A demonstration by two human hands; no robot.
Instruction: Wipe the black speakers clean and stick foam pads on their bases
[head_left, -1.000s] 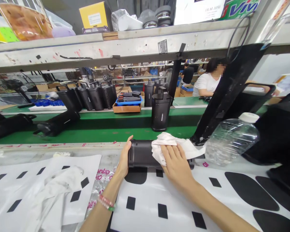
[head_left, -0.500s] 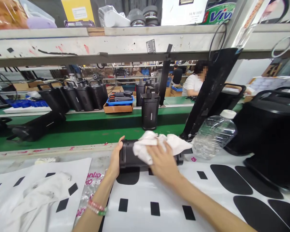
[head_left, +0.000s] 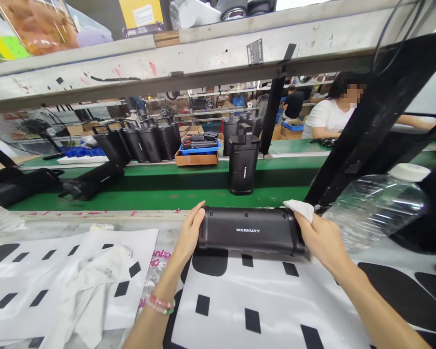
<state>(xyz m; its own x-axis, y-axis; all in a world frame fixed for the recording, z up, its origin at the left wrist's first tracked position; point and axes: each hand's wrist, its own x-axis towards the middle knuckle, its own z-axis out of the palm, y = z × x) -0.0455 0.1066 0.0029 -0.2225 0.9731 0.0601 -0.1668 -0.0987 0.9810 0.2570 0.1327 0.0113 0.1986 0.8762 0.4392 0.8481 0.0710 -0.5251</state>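
A black cylindrical speaker [head_left: 250,230] marked MERKURY lies on its side on a white sheet with black stickers [head_left: 272,305]. My left hand [head_left: 189,232] lies flat against its left end cap, fingers stretched. My right hand [head_left: 321,240] presses a white cloth [head_left: 301,208] against the speaker's right end, fingers closed round the cloth.
A clear plastic bottle [head_left: 378,203] lies at the right. A crumpled white cloth [head_left: 90,286] rests on a second sticker sheet [head_left: 29,281] at left. Beyond, a green conveyor [head_left: 148,194] carries an upright speaker [head_left: 243,162] and fallen ones. A person in white [head_left: 327,121] sits opposite. A black post [head_left: 366,116] leans at right.
My right hand slid the cloth from the middle of the speaker to its right end, uncovering the logo. My left hand stayed on the left end.
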